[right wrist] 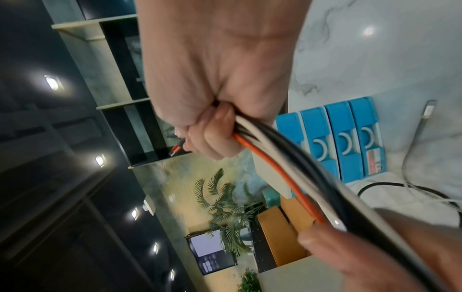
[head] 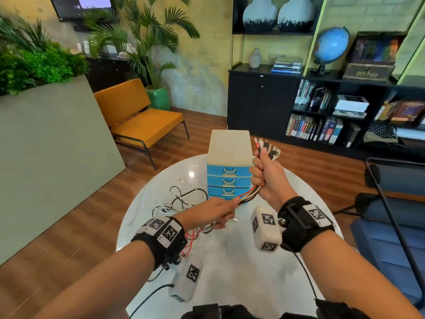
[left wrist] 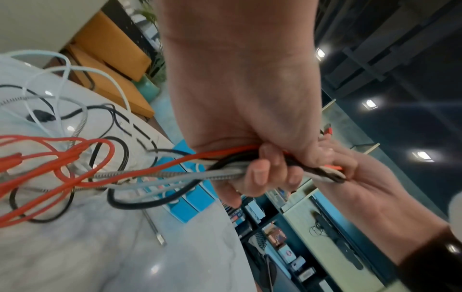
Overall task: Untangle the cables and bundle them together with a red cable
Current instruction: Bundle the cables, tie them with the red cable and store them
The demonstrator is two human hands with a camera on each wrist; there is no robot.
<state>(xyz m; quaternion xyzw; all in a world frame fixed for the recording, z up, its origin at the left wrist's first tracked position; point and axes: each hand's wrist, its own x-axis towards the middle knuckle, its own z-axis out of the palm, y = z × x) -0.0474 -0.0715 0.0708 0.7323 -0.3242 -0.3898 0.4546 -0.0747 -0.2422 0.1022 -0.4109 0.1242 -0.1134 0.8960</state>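
My right hand point(head: 264, 178) is raised above the table in a fist round a bundle of cables point(head: 249, 195), with their plug ends point(head: 268, 147) sticking up out of it. My left hand point(head: 218, 212) grips the same bundle lower down, fingers curled round it point(left wrist: 265, 170). The bundle holds a red cable point(right wrist: 280, 173), white cables and black cables point(right wrist: 307, 164). Behind the left hand the red cable point(left wrist: 75, 158) trails in loops onto the table among loose white, black and braided cables point(head: 174, 201).
A round white marble table point(head: 230, 261) carries a small drawer unit point(head: 228, 166) with blue drawers just behind my hands. An orange chair point(head: 140, 120) stands at the left, black bookshelves point(head: 345, 111) at the back right, a blue chair point(head: 395, 226) at the right.
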